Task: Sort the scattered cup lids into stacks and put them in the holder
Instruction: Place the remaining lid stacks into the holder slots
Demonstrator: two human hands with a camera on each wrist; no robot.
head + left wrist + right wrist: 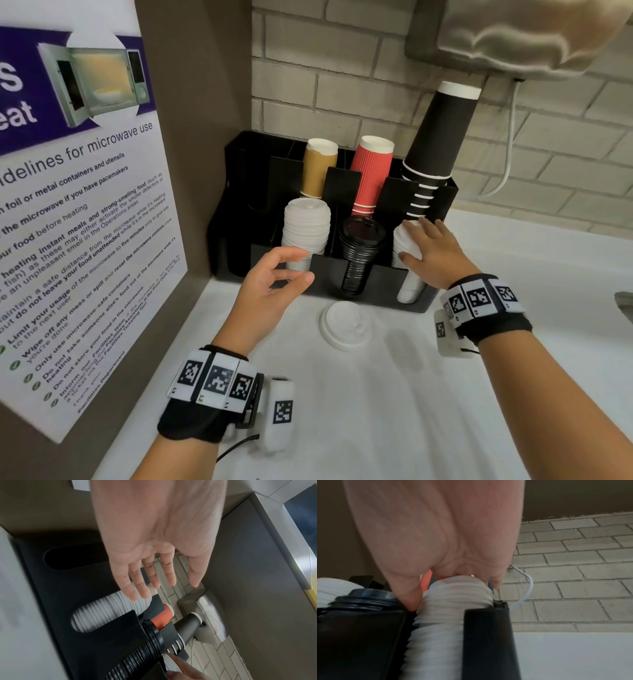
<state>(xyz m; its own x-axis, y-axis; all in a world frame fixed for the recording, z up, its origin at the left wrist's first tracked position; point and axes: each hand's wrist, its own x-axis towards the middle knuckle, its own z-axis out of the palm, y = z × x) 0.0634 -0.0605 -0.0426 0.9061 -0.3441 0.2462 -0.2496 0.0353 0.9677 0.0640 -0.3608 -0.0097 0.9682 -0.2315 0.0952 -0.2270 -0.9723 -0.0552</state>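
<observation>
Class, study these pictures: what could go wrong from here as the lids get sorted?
The right hand grips the top of the right white lid stack, just in front of the tall black cup stack; a careless lift might knock those cups. One loose white lid lies on the counter before the holder and could be overlooked.

Right hand (436, 534) around the top of the white lid stack (447, 608) in the black holder (488, 642), black lids (364, 596) just beside.

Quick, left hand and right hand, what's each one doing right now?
Left hand: open, holding nothing.
Right hand: thumb and fingers closed round the top of the right-side white lid stack in the holder.
</observation>
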